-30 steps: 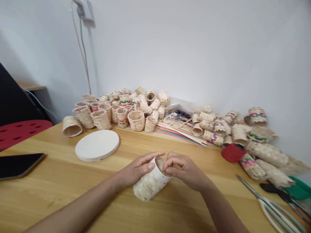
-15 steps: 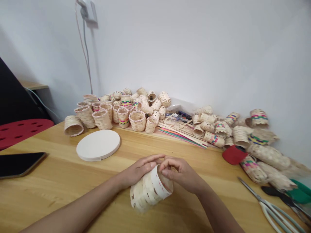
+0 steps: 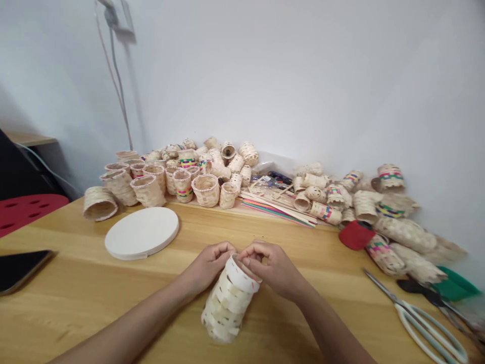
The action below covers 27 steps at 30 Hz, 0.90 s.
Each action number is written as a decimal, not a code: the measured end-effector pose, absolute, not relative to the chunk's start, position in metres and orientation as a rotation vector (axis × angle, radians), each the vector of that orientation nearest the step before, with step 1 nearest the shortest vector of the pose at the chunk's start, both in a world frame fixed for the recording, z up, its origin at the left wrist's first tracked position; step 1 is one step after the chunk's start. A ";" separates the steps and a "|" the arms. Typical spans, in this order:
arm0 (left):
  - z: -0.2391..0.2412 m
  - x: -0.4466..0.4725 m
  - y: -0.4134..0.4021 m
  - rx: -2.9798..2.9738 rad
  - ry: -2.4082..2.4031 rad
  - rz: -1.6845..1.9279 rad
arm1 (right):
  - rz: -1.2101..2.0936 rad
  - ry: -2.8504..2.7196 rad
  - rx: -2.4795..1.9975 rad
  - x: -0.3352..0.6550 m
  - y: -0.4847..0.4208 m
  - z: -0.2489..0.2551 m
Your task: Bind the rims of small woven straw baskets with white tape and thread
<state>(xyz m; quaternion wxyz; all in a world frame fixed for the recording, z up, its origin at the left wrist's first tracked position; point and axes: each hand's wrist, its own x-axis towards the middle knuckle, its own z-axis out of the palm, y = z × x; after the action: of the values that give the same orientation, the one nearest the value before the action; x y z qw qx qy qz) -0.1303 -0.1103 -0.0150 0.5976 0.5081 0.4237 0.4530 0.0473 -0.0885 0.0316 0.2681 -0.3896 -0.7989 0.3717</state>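
Observation:
A small woven basket leans over the wooden table, its mouth pointing up and away from me. Around that mouth runs a pale flat band with short red stitches along its edge. My left hand is closed at the far left of the rim, its fingertips partly hidden behind the basket. With thumb and fingers pinched together, my right hand grips the rim on the far right side. Both hands meet closely at the back of the mouth. Whether thread or a needle is between the fingers I cannot make out.
A white coiled roll of strip lies at left, beyond a phone. Finished woven baskets crowd the back; loose woven pieces pile up at right. Coloured strips lie between. Scissors rest at right.
The basket has turned more upright, its base swinging toward me. My left hand has come off its side to the far rim and closed. The camera view has shifted slightly right.

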 end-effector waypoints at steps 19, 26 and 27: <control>-0.005 -0.126 -0.118 1.022 1.027 1.011 | 0.462 -2.284 -0.963 0.051 -0.097 0.031; 0.003 -0.122 -0.125 1.068 1.163 1.063 | 0.333 -2.340 -0.917 0.054 -0.099 0.034; 0.004 -0.121 -0.126 1.076 1.166 1.067 | 0.335 -2.339 -0.909 0.054 -0.099 0.036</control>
<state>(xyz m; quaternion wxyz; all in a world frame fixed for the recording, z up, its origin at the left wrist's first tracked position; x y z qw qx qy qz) -0.1208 -0.1263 0.0042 0.5766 0.4598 0.4983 0.4559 0.0544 -0.0994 0.0356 0.3003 -0.3424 -0.8813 0.1263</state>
